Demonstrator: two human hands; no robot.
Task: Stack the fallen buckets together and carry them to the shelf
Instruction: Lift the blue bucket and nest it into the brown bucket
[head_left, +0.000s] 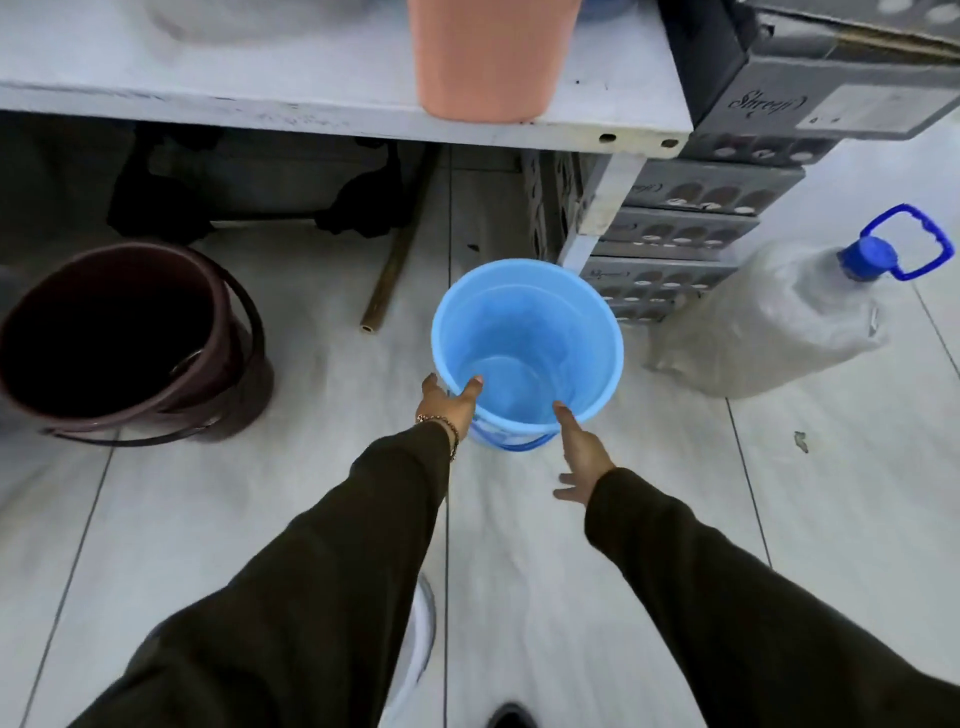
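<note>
In the head view, a blue bucket (527, 348) stands upright on the pale tiled floor (571, 545) in the middle of the frame, with its mouth open to the camera; a second blue rim seems to show inside it, but I cannot tell for sure if another bucket is nested there. The left hand (449, 408) holds the near left part of the rim, with the thumb hooked inside and the other fingers outside on the wall. The right hand (584, 452) is spread wide, its fingers stretched; the forefinger touches the near right part of the rim, and nothing is held in it. Both arms wear dark sleeves, and a bracelet (441, 423) sits on the left wrist. At the left of the frame a dark brown bucket (119, 332) leans on the floor, well apart from the blue one. Along the top runs a white shelf (311, 98), and an orange bucket (488, 57) stands on it, above the blue one in the picture. At the right, grey stacked crates (696, 228) stand beside the shelf leg, and a big clear water bottle (789, 322) with a blue cap lies near them.
</note>
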